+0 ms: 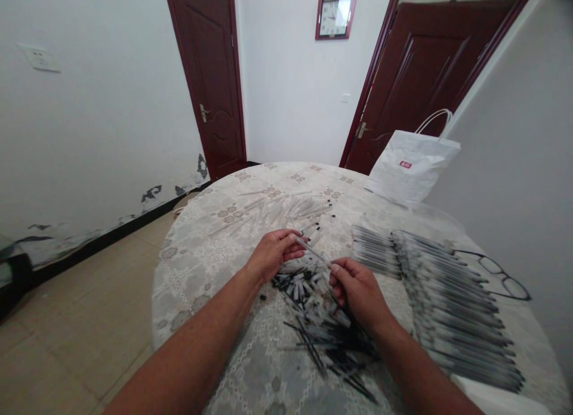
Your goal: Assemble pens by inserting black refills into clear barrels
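A slim, clear pen barrel (316, 251) spans the gap between my two hands. My left hand (278, 251) pinches its far-left end, and my right hand (353, 282) grips the lower right end between thumb and fingers. Under both hands lies a heap of small whitish and black pen parts (302, 288). Thin black sticks, like pen refills (308, 346), are scattered nearer to me, partly beneath my right hand. Beyond my left hand, loose clear pen tubes (280, 212) are spread over the cloth, a few with black tips.
Rows of dark-tipped pens (461, 307) cover the table's right side, with eyeglasses (505, 277) beside them. At the back right stands a white bag (409, 164). A patterned cloth (188, 271) covers the round table. Something white (496, 397) sits at the lower right.
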`<action>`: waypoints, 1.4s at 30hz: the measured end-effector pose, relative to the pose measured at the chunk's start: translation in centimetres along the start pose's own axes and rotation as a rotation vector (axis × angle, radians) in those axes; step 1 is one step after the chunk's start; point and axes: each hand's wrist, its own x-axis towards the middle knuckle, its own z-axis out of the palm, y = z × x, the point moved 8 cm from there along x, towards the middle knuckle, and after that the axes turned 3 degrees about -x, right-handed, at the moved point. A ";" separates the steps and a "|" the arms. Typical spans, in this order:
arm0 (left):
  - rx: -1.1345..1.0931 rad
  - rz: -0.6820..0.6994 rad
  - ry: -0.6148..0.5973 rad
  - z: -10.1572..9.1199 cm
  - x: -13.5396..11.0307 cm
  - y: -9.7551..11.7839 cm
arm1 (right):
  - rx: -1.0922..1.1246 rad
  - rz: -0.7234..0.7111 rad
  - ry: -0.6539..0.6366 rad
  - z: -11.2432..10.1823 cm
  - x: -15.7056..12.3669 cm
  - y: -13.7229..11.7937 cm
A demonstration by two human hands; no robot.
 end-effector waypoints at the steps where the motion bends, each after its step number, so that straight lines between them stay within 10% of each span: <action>1: 0.007 0.000 -0.002 0.0 0.0 0.1 | 0.044 0.019 -0.003 0.0 0.1 0.2; 10: 0.016 0.031 0.021 0.6 -0.2 0.2 | 0.299 0.149 -0.051 0.6 0.0 0.4; 21: 0.006 0.074 0.065 1.2 -0.5 -0.2 | 0.080 -0.183 -0.012 -0.1 -0.4 -2.2; 34: 0.043 0.086 0.082 1.6 -0.5 -0.2 | 0.293 -0.037 -0.082 0.3 1.0 0.3; 42: 0.207 0.066 0.067 2.1 -0.7 -0.1 | -0.605 -0.574 0.141 -0.2 -0.9 -5.0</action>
